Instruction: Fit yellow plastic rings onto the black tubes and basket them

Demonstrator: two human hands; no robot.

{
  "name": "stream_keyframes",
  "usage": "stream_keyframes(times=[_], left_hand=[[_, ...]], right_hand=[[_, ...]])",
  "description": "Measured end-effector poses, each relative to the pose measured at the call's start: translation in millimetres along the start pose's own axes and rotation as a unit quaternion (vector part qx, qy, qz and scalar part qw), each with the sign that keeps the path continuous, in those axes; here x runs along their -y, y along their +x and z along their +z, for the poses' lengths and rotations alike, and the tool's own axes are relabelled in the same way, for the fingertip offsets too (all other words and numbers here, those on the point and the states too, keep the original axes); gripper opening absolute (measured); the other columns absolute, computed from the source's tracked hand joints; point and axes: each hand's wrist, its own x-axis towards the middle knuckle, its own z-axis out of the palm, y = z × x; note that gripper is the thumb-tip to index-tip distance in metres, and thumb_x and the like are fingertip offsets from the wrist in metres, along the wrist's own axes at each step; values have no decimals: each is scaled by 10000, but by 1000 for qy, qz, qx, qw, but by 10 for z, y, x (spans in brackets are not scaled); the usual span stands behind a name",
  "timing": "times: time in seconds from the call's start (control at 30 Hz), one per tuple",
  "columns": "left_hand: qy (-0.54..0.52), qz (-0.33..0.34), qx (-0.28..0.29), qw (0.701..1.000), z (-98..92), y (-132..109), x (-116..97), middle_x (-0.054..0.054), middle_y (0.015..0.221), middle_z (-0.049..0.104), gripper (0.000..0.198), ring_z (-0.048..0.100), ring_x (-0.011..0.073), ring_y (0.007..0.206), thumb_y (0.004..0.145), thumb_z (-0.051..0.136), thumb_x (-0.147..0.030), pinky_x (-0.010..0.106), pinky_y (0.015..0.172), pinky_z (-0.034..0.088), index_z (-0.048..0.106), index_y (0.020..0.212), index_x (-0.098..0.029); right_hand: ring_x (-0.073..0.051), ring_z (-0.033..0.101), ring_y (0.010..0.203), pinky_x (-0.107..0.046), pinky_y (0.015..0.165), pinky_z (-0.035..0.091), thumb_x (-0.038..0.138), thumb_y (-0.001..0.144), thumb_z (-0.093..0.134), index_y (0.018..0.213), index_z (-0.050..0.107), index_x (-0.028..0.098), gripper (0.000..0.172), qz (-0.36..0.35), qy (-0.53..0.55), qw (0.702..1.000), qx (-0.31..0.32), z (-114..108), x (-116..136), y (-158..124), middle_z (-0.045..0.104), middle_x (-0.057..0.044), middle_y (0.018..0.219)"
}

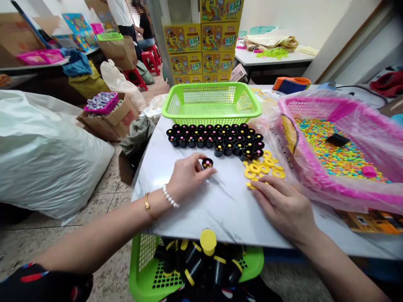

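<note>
My left hand (pixel 185 174) grips a small black cup (pixel 207 163) with a pink bead and other coloured beads in it, thumb and forefinger on its sides. Fingertips of my right hand (pixel 285 205) are closed on a yellow ring-shaped piece (pixel 252 184), partly hidden by the fingers. Just beyond it lies a loose pile of yellow ring pieces (pixel 264 165). Rows of similar black cups (pixel 209 138), each with coloured beads inside, stand behind my left hand.
A green basket (pixel 212 115) stands behind the rows. At right, a plastic-lined pink basket (pixel 352 197) holds coloured beads and a black scoop-like piece (pixel 338 140). Below the table edge, another green basket (pixel 135 264) holds yellow-capped black cups (pixel 193 256). A big white sack (pixel 53 155) stands left.
</note>
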Motion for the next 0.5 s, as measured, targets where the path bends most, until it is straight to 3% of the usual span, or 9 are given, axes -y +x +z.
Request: stream_keyframes(times=[0.13, 0.2, 0.27, 0.37, 0.43, 0.5], left_hand=[[-51, 63, 100, 992, 53, -296, -32, -38, 623, 620, 324, 538, 95, 534, 805, 717, -355, 211, 548, 397, 646, 1059, -168], [-47, 79, 128, 988, 101, -329, -20, -20, 655, 640, 329, 556, 104, 557, 810, 709, -358, 216, 553, 407, 645, 1068, -163], [-45, 83, 142, 985, 124, -309, 1, -10, 678, 654, 367, 577, 116, 582, 794, 722, -380, 225, 567, 423, 645, 1077, -160], [-58, 98, 154, 982, 108, -269, 36, -5, 707, 675, 363, 602, 125, 612, 790, 723, -373, 231, 593, 441, 660, 1088, -175], [-66, 111, 157, 979, 91, -265, 52, -2, 731, 689, 305, 609, 125, 623, 802, 713, -339, 231, 601, 440, 680, 1064, -188], [-74, 113, 158, 978, 87, -275, 60, -4, 735, 697, 250, 609, 125, 619, 810, 710, -320, 230, 592, 433, 696, 1026, -194]], right_hand=[[-230, 659, 854, -364, 776, 528, 271, 886, 636, 1051, 741, 211, 205, -4, -7, 999, -45, -45, 93, 112, 690, -113, 1027], [-226, 667, 843, -356, 773, 531, 273, 891, 632, 1075, 720, 197, 217, 15, 55, 998, -31, -95, 186, 209, 712, -99, 946], [-194, 665, 738, -325, 684, 538, 320, 894, 631, 1061, 712, 207, 217, 83, 165, 983, 25, -142, 295, 327, 720, -75, 891], [-133, 594, 527, -271, 506, 496, 415, 881, 635, 1022, 712, 212, 259, 215, 341, 902, 155, -133, 432, 523, 686, -26, 729], [-111, 555, 459, -249, 454, 467, 452, 857, 655, 1007, 709, 194, 303, 266, 411, 844, 218, -57, 482, 633, 654, -3, 636], [-107, 550, 448, -233, 426, 448, 464, 826, 686, 998, 703, 181, 331, 292, 450, 805, 255, 49, 504, 695, 657, -6, 625]])
